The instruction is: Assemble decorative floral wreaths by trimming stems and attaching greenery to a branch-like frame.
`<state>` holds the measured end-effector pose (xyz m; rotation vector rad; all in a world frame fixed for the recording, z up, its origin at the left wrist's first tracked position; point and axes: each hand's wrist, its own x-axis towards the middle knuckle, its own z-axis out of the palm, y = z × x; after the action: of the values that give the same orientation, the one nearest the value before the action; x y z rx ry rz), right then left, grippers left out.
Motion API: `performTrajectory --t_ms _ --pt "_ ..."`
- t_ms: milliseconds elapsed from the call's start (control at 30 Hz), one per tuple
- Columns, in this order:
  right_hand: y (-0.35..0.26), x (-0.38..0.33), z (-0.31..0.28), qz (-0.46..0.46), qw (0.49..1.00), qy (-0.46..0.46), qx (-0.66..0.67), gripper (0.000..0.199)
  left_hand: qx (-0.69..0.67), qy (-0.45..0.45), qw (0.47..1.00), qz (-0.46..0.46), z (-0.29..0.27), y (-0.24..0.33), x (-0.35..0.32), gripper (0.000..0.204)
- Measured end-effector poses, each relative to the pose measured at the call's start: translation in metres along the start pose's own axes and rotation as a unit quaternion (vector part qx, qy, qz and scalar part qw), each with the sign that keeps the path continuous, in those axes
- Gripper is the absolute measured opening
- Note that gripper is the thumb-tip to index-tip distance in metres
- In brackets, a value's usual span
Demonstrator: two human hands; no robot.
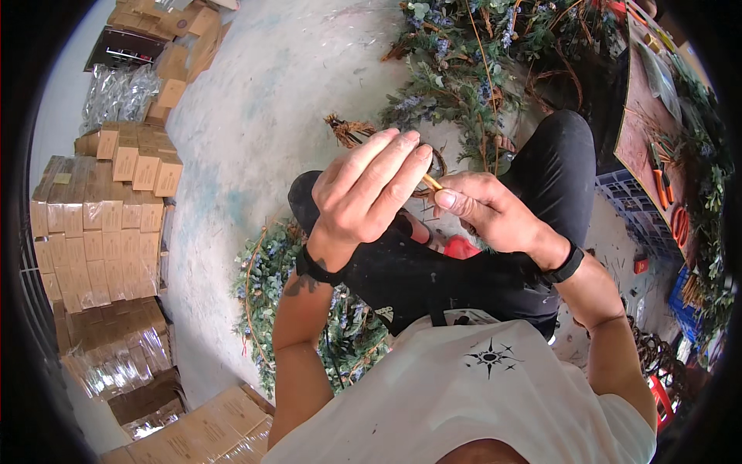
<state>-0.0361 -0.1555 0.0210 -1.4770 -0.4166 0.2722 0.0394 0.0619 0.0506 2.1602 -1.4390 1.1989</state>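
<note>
I sit with my knees up, both hands raised above my black trousers. My left hand [365,185] is curled with its fingertips meeting a thin tan twig [432,182]. My right hand [487,210] pinches the same twig from the right, thumb on top. A brown vine ring [352,130] shows behind my left hand; whether the twig joins it I cannot tell. A green leafy wreath [267,278] with small blue flowers lies on the floor by my left leg.
Stacks of wrapped cardboard boxes [97,224] line the left side. A heap of leafy wreaths [479,62] lies ahead on the concrete floor. A brown worktable [645,131] with orange-handled pliers stands at the right, blue crates beneath it.
</note>
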Motion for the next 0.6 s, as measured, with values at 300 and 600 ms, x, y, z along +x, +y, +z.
performTrajectory --t_ms 300,600 --pt "0.003 -0.003 0.006 0.021 0.996 0.033 0.086 0.034 0.022 0.021 0.999 0.033 0.012 -0.002 0.001 0.028" --pt "0.018 0.002 0.022 -0.046 0.997 0.061 0.004 0.034 -0.127 0.036 0.983 -0.125 0.017 0.019 -0.011 0.027"
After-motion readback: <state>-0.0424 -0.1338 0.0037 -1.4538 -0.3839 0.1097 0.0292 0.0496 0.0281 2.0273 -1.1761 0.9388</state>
